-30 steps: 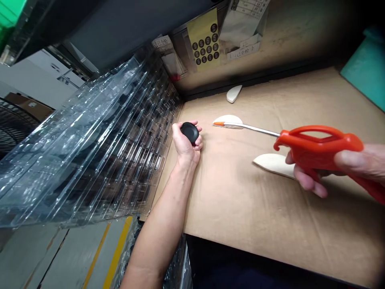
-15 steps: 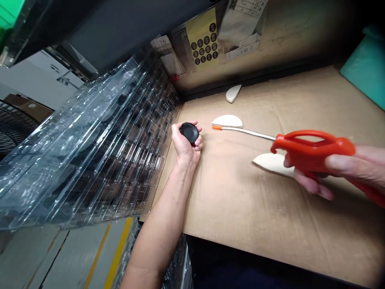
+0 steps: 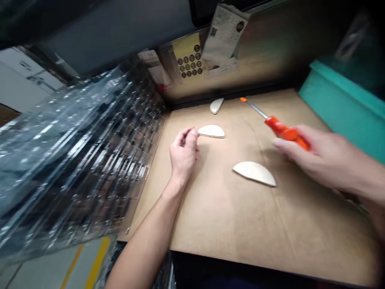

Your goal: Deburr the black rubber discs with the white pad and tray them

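Observation:
My right hand [image 3: 319, 154] is closed around an orange air blow gun [image 3: 278, 127]. Its thin metal tube ends in an orange tip and points up toward the back of the cardboard. My left hand [image 3: 183, 154] is over the left part of the cardboard with its fingers curled together; the black round part is out of sight, and whatever is inside the fingers is hidden. Just right of the left fingertips lies a white half-moon piece [image 3: 212, 131]. Another white half-moon piece [image 3: 255, 173] lies nearer me, and a smaller white piece [image 3: 216, 105] lies by the back wall.
Stacked clear plastic trays [image 3: 99, 152] rise along the left edge of the cardboard sheet [image 3: 216, 224]. A teal bin [image 3: 345, 100] stands at the right. A yellow sticker sheet [image 3: 189, 60] and paper slips [image 3: 224, 34] hang on the back wall.
My left hand has turned over, and the black round part it held is no longer visible. My right hand has swung the blow gun's tip up and right, away from the white pieces.

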The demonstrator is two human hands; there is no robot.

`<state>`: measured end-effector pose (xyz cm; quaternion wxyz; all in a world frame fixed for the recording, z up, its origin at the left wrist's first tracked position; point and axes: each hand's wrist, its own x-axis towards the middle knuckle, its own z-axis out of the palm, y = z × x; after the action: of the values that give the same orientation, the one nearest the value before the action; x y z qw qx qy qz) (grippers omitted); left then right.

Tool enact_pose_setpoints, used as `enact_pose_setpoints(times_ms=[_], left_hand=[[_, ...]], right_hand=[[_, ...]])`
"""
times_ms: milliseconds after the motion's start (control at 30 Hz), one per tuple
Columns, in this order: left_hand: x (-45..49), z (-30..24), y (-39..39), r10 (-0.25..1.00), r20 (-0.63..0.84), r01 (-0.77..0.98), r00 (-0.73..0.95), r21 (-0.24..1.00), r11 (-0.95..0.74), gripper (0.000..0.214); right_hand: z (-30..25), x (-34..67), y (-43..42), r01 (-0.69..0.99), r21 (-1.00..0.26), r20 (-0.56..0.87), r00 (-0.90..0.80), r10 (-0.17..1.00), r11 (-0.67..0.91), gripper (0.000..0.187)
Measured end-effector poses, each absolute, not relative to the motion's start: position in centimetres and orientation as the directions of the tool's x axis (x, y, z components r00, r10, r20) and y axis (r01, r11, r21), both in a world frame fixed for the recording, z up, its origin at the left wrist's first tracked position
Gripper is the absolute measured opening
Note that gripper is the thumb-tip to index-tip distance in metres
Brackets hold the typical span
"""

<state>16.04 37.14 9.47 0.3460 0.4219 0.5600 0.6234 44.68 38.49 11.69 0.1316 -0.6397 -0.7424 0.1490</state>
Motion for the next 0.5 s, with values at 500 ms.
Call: enact_pose_setpoints(times_ms=[500], left_hand=[[17.7,8.8,34.9,0.664,0.744,0.672,0.075,0.455,-0.584,0.074]], right_hand=[[9.4,44.1,38.9,0.980,-0.168,-0.082,-0.117,0.990,0.102,0.068]])
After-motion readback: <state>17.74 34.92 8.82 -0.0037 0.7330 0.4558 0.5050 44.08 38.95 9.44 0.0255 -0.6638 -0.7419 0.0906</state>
